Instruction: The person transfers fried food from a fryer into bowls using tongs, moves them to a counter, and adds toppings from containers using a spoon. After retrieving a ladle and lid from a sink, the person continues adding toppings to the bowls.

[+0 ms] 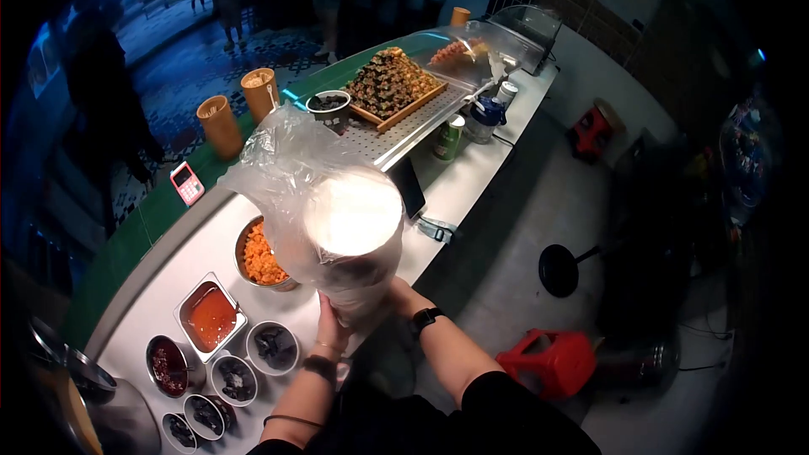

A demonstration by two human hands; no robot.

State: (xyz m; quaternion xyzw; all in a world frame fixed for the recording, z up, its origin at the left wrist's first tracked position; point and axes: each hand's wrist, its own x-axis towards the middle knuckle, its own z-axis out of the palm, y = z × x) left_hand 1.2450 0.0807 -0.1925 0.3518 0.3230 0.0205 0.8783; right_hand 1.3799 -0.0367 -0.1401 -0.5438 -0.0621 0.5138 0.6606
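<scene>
Both hands hold a clear plastic bag (282, 152) wrapped around a stack of round white containers or lids (354, 212); glare hides which. My left hand (332, 327) grips the near left side of the bag, low down. On the lower right side is my right hand (399, 297), its fingers mostly hidden behind the bag. The bag's loose, crumpled end spreads away toward the back left. Partly covered by it, a metal bowl of orange chopped food (261, 257) stands on the white counter (160, 286).
Left of my hands are a metal tray of orange-red liquid (211, 316), a dark red pot (168, 366) and several tubs of black jelly-like pieces (272, 347). Farther along stand wooden cups (219, 126), a food pyramid (392, 84) and a green can (449, 136). A red stool (548, 362) is at right.
</scene>
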